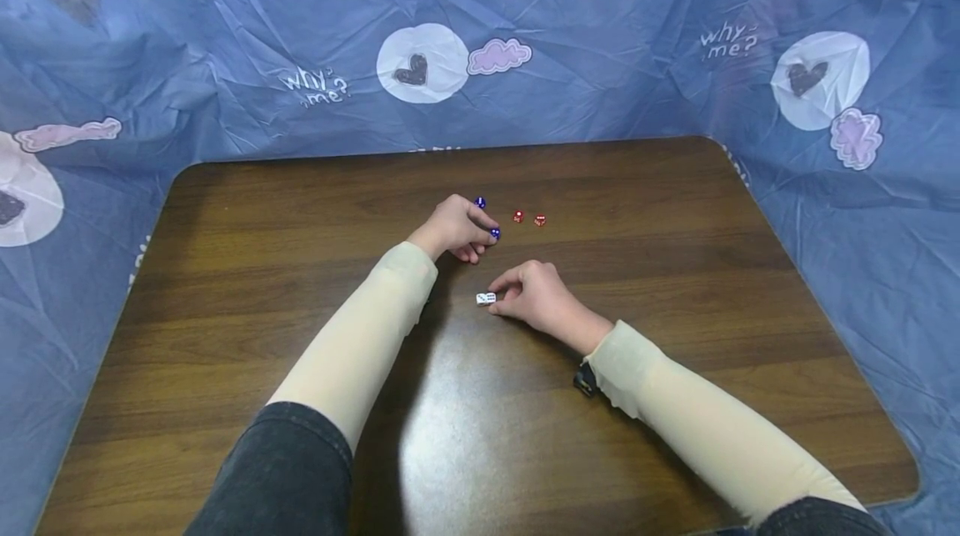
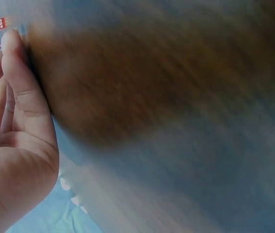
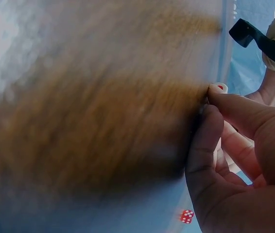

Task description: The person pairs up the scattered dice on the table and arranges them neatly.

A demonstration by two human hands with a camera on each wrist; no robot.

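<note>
In the head view my left hand (image 1: 455,226) pinches a blue die (image 1: 495,232) between thumb and index finger, low over the wooden table. Just behind that hand lies a second blue die (image 1: 480,202). Closer to me, my right hand (image 1: 536,294) has its thumb and index finger on either side of the right one of two white dice (image 1: 486,298), which sit side by side. A white die with a red pip (image 3: 221,87) peeks out past the fingertips in the right wrist view. The left wrist view mostly hides the blue die behind the fingers.
Two red dice (image 1: 529,218) lie right of the blue ones, further back than my right hand. The brown wooden table (image 1: 637,211) has rounded corners. Blue printed cloth (image 1: 570,94) hangs behind it and at both sides.
</note>
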